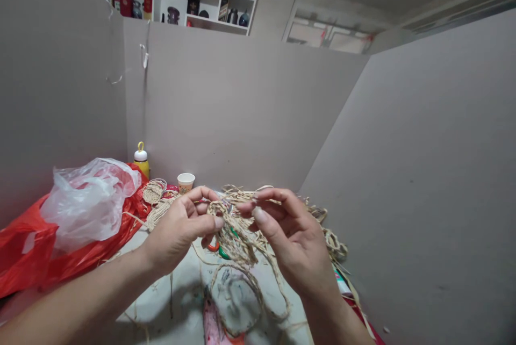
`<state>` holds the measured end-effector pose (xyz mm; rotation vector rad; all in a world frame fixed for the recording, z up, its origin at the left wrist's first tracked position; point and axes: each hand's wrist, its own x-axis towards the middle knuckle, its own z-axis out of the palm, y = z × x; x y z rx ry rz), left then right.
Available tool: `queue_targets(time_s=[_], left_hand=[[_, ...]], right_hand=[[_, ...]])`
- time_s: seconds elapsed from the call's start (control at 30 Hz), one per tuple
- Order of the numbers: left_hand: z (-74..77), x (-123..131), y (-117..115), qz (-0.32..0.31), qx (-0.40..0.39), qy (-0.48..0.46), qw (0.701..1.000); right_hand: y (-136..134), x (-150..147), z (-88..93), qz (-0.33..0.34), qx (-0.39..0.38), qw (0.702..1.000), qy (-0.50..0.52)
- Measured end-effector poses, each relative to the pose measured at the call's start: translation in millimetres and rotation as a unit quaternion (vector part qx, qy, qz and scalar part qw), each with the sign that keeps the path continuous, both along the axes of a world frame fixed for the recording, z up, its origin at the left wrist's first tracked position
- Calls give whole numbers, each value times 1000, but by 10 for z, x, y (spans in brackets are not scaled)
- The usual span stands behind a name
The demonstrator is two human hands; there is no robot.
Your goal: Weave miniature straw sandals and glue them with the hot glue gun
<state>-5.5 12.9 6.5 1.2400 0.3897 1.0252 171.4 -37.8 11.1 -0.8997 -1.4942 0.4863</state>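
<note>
My left hand [183, 224] pinches a coiled piece of braided straw cord [220, 210] between thumb and fingers, held up over the table. Just to its right, my right hand [288, 232] has its thumb and index fingertips brought together. Whatever lies between those tips is too small to make out. From the coil a long braided cord [282, 302] hangs and loops down onto the table. Behind and below the coil, partly hidden, are the orange handle [213, 246] and green handle [223, 252] of some tool.
Loose straw strands [242, 193] lie along the back of the table [165, 296]. At left are a clear plastic bag [88, 200] on a red bag [24, 253], a yellow bottle [141, 162], a paper cup [186, 182] and a round woven piece [153, 192]. Grey partitions [242, 108] enclose the table.
</note>
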Motion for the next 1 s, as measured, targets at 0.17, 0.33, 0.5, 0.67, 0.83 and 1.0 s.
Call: queue_targets(time_s=[0.17, 0.33, 0.5, 0.67, 0.83, 1.0], left_hand=[[52, -60, -7, 15, 5, -24, 1000], [42, -81, 26, 40, 3, -38, 998], [38, -83, 25, 70, 29, -56, 996], [31, -54, -3, 65, 25, -53, 996], [-82, 36, 21, 21, 26, 0, 999], [-129, 60, 49, 18, 19, -7, 1000]], right_hand=[[-18, 77, 14, -68, 30, 997, -31], [2, 49, 72, 68, -109, 988, -86], [80, 7, 39, 149, -180, 971, -60], [141, -21, -22, 164, -163, 973, 27], [112, -77, 9, 152, -139, 978, 21], [53, -95, 60, 112, -107, 986, -59]])
